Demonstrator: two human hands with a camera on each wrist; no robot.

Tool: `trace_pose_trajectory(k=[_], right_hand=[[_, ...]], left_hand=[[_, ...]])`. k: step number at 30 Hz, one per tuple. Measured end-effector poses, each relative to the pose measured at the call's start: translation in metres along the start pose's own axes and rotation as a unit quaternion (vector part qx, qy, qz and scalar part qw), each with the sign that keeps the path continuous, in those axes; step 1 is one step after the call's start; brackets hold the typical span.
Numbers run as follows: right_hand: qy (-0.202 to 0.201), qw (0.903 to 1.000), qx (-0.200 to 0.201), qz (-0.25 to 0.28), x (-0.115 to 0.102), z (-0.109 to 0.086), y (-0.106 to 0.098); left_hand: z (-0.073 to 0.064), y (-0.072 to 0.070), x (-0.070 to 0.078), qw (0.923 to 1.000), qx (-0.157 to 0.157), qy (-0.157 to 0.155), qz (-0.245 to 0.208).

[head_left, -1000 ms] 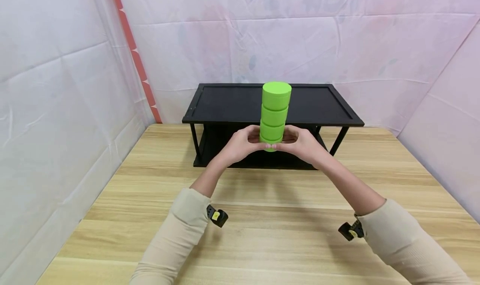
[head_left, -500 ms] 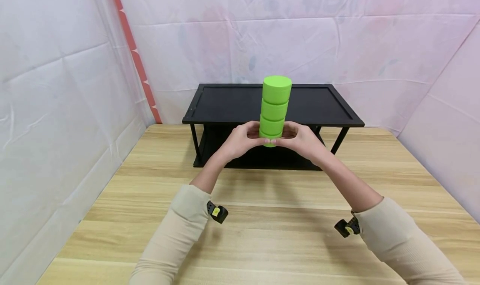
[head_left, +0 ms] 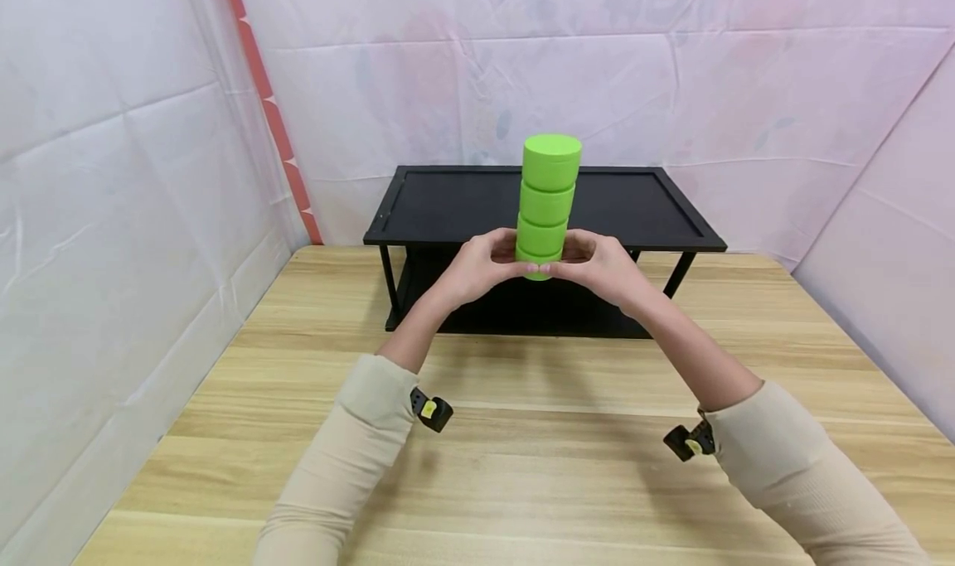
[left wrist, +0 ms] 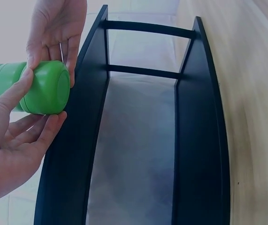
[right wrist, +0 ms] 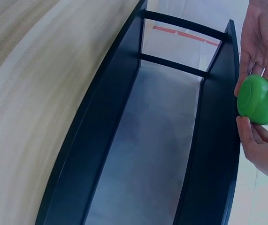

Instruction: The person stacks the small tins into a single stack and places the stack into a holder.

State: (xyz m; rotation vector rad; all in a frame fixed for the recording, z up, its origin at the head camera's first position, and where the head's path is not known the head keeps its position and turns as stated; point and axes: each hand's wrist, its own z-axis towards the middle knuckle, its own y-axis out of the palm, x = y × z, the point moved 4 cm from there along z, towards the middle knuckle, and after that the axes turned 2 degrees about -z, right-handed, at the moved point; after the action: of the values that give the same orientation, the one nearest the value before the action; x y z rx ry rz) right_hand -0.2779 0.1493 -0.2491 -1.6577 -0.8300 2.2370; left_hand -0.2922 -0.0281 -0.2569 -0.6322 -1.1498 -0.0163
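Observation:
A column of several bright green round containers [head_left: 548, 205], set one on another, is held up in front of the black two-tier rack [head_left: 455, 205]. It stands nearly upright, leaning slightly right at the top. My left hand [head_left: 477, 269] grips the lowest container from the left, and my right hand [head_left: 603, 269] grips it from the right. Both thumbs meet on the near side; the fingers wrap behind and are partly hidden in the head view. In the left wrist view, the green bottom container [left wrist: 49, 89] shows its rounded underside, apart from the rack's upper shelf.
The rack's lower shelf [head_left: 537, 321] rests on the wooden table [head_left: 552, 466], joined to the top by thin posts [head_left: 677, 274]. White sheeting [head_left: 373, 102] hangs behind and at both sides. Small black cameras [head_left: 433, 411] are strapped at the cuffs.
Both hands have risen steadily with the green containers, which now stand higher against the rack's top and back sheet. The grip looks the same, and the rack has stayed in place.

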Motion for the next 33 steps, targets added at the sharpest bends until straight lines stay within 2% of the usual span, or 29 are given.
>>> trace_pose_trajectory(k=[17,26,33], right_hand=[[0.009,0.9999,0.008,-0.004,-0.008,0.006,-0.010],[0.009,0.9999,0.009,-0.005,-0.011,0.011,-0.015],[0.010,0.9999,0.002,0.001,-0.010,0.017,-0.016]], left_hand=[[0.006,-0.007,0.012,0.9998,-0.006,0.018,0.003],[0.013,-0.010,0.016,0.9997,-0.017,0.015,-0.006],[0.016,-0.012,0.015,0.9998,-0.007,0.007,-0.020]])
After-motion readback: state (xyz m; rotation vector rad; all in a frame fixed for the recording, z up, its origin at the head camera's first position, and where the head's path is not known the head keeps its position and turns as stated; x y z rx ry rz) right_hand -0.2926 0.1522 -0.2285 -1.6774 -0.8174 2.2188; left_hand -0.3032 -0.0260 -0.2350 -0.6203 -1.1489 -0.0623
